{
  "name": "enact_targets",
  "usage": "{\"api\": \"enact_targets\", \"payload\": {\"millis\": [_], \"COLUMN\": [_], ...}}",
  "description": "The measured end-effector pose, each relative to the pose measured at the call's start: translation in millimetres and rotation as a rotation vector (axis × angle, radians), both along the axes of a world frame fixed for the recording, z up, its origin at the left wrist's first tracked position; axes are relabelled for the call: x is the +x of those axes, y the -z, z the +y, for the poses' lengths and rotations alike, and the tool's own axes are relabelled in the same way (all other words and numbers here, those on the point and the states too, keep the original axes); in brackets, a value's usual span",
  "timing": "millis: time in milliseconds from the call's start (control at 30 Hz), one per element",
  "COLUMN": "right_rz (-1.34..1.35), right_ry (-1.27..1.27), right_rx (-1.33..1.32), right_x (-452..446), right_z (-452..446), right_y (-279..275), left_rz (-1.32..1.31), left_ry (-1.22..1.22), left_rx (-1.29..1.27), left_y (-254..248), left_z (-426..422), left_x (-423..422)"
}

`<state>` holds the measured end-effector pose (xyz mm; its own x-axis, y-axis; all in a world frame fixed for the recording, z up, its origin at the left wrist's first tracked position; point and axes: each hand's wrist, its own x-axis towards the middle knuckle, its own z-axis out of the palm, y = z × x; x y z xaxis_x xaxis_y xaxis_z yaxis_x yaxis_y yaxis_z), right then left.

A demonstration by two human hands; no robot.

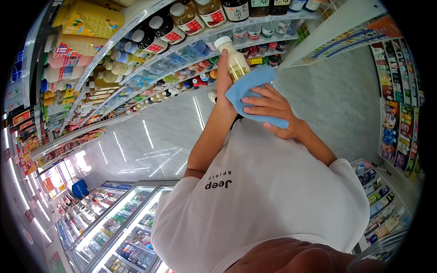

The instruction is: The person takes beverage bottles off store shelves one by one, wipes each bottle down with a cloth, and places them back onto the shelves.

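A bottle (237,65) with a white cap and pale cream contents is tilted in front of the shelves. My left hand (223,84) is closed around its left side, the thumb lying along it toward the cap. A light blue cloth (246,89) covers the bottle's lower part. My right hand (273,108) presses the cloth against the bottle from the right, its fingers lying over the fabric. The bottle's base and most of my left fingers are hidden behind the cloth and bottle.
Ahead, a curved-looking shelf (195,40) carries dark and amber bottles (187,18), with more drinks on lower tiers. A white end panel (332,34) stands at the right. Packaged goods (390,123) line the far right. Glass-door coolers (125,227) stand lower left, beyond grey floor (145,141).
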<state>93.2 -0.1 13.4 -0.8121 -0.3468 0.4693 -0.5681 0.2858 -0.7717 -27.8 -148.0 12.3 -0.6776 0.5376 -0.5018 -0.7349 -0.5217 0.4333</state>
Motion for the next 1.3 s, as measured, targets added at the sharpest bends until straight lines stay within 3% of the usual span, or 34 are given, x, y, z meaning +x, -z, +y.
{"api": "enact_targets", "payload": {"millis": [100,367,567,667,700,933,1033,1300], "right_rz": [-0.066,-0.147,-0.074,0.017,0.011,0.116,0.143,0.089], "right_ry": [0.153,0.363,0.225,0.074,0.058,0.077,0.197,0.377], "right_rx": [-0.133,-0.416,-0.193,-0.044,-0.047,0.101,0.065,-0.191], "right_x": [-7,-61,-40,-19,-12,-3,-17,-54], "right_z": [-9,-5,-8,-6,-9,-1,-4,-1], "right_y": [-1,7,7,8,5,5,8,13], "left_rz": [-0.074,0.008,-0.031,-0.155,-0.031,0.037,-0.133,-0.009], "left_ry": [0.09,0.088,-0.008,0.058,-0.017,0.093,0.11,0.145], "left_rx": [0.13,0.022,0.017,0.344,0.094,0.054,0.136,-0.066], "left_y": [6,-3,-7,6,11,4,3,2], "left_z": [2,16,9,-7,-1,-1,3,10], "left_x": [5,24,26,12,10,15,17,28]}}
